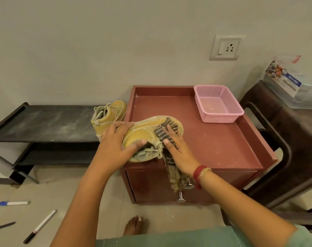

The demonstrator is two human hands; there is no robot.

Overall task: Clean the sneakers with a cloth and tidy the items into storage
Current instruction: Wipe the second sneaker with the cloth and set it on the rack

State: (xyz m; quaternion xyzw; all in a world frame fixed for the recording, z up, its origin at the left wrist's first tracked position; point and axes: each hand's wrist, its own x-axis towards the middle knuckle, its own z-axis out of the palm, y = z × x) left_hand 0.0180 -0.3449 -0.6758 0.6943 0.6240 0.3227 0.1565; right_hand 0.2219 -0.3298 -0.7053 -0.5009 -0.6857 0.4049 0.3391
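- Wiping is under way: the left hand (116,139) grasps the yellow suede sneaker (144,132) by its collar, at 8 o'clock on the red-brown cabinet table (232,145).
- The right hand (178,150), fingers flat and unclenched, presses the grey striped cloth (172,168) against the sneaker's side.
- Next, I reckon, the sneaker needs turning to reach unwiped faces.
- A second yellow sneaker (109,114) sits on the black shelf (44,122) at 10 o'clock.
- A pink mesh basket (221,118) sits at 1 o'clock, and pens (14,203) lie on the floor.

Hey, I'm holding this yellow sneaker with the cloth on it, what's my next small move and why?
Probably draw the right hand and the striped cloth back along the sneaker toward the laces. Its flat fingers press the cloth on the toe end, the left hand grips the shoe steady on the red cabinet, and most of the yellow upper lies outside the cloth.
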